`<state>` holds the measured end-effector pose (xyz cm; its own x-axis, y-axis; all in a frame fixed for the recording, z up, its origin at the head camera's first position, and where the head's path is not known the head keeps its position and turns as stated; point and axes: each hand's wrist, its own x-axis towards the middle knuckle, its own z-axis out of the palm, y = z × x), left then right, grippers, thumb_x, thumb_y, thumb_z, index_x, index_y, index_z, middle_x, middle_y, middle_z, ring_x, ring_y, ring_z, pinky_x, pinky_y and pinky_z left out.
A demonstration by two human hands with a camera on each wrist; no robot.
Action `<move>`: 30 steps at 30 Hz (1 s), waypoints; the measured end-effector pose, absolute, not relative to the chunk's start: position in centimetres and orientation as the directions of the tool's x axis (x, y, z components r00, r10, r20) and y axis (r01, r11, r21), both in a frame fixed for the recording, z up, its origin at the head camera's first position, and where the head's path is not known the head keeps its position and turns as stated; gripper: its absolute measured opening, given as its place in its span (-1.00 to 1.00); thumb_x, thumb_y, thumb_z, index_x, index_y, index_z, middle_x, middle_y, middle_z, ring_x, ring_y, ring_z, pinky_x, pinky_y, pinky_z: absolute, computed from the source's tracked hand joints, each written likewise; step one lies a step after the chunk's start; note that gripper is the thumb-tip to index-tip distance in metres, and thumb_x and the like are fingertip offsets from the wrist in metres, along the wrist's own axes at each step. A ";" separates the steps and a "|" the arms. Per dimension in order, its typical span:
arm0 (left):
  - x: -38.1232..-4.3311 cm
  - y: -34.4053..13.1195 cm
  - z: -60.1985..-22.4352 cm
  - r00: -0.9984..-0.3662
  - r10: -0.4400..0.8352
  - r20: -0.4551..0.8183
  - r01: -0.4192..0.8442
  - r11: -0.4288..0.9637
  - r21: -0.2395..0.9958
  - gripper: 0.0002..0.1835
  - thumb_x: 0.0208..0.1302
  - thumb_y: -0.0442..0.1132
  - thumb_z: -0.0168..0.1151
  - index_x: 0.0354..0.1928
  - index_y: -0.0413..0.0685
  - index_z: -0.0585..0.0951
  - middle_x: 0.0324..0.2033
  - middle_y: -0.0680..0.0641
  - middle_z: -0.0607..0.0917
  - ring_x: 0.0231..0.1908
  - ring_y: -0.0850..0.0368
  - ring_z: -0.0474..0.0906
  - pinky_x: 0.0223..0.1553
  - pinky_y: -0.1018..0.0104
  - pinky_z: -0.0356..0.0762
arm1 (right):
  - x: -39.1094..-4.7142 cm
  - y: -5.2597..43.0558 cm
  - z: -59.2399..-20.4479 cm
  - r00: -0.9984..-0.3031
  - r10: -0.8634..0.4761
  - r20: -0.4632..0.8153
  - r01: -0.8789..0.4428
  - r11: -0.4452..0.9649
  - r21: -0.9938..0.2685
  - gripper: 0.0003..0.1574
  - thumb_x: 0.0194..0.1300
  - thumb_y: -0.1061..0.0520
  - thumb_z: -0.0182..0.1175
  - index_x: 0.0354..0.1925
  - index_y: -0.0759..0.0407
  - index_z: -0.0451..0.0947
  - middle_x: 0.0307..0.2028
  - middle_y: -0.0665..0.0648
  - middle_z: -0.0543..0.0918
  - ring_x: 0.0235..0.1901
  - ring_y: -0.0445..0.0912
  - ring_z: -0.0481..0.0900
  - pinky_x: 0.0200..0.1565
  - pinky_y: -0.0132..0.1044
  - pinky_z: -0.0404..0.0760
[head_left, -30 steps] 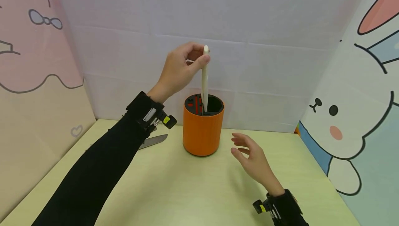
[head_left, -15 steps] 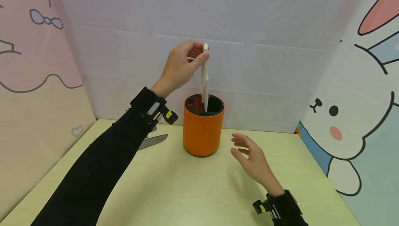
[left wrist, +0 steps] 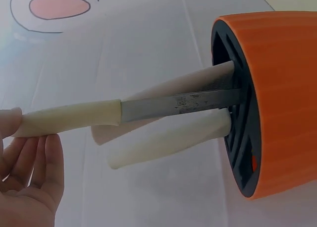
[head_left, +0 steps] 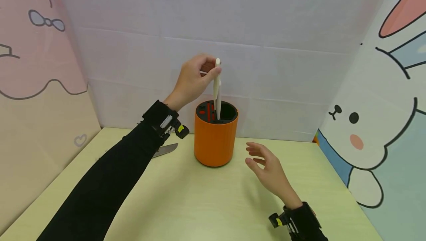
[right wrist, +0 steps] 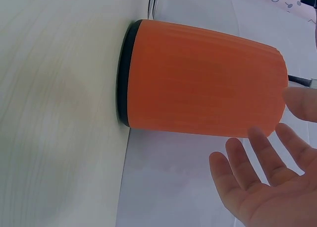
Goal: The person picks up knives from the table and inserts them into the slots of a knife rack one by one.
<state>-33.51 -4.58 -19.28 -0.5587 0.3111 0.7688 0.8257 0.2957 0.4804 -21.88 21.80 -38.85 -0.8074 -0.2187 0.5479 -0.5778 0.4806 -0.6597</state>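
Note:
My left hand [head_left: 190, 80] pinches the end of a cream-handled knife [left wrist: 74, 117] between thumb and fingers. The knife points down, its bare blade [left wrist: 173, 103] partly sunk in a slot of the orange knife block [head_left: 214, 145]. In the left wrist view, two more pale handles stand out of the block's black top [left wrist: 235, 138]: a pinkish one [left wrist: 193, 82] behind the blade and a cream one [left wrist: 171, 142] beside it. My right hand [head_left: 271, 172] hovers to the right of the block, fingers relaxed and holding nothing.
Left of the block, a loose knife blade [head_left: 165, 150] lies on the pale table [head_left: 186, 204], its rest hidden by my left forearm. A white sheet [head_left: 283, 97] hangs close behind the block. Cartoon-printed panels flank both sides.
My left hand has risen slightly, then come down, and the knife has sunk deeper into the block with it. The right hand keeps its place.

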 end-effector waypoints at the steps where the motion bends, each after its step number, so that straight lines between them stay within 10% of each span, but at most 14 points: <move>1: -33.6 -4.6 -19.5 -0.566 0.311 0.764 0.821 0.298 0.487 -0.76 0.35 -0.13 0.21 -0.04 -0.06 0.56 -0.25 0.09 0.62 -0.29 0.32 0.56 -0.17 0.40 0.56 | -21.9 21.8 -38.9 -0.809 -0.218 0.546 -0.576 0.485 -0.658 -0.45 0.33 0.16 0.22 0.24 -0.13 0.37 0.04 0.07 0.55 0.02 -0.08 0.51 -0.03 0.00 0.58; 30: -35.1 -5.5 -24.3 -0.618 0.330 0.714 0.780 0.371 0.503 -0.81 0.38 -0.10 0.16 -0.06 0.01 0.53 -0.26 0.14 0.59 -0.27 0.34 0.54 -0.19 0.38 0.56 | -22.1 21.8 -39.1 -0.812 -0.215 0.542 -0.569 0.492 -0.658 -0.45 0.31 0.17 0.24 0.23 -0.11 0.37 0.03 0.02 0.55 0.01 -0.08 0.52 -0.04 0.00 0.58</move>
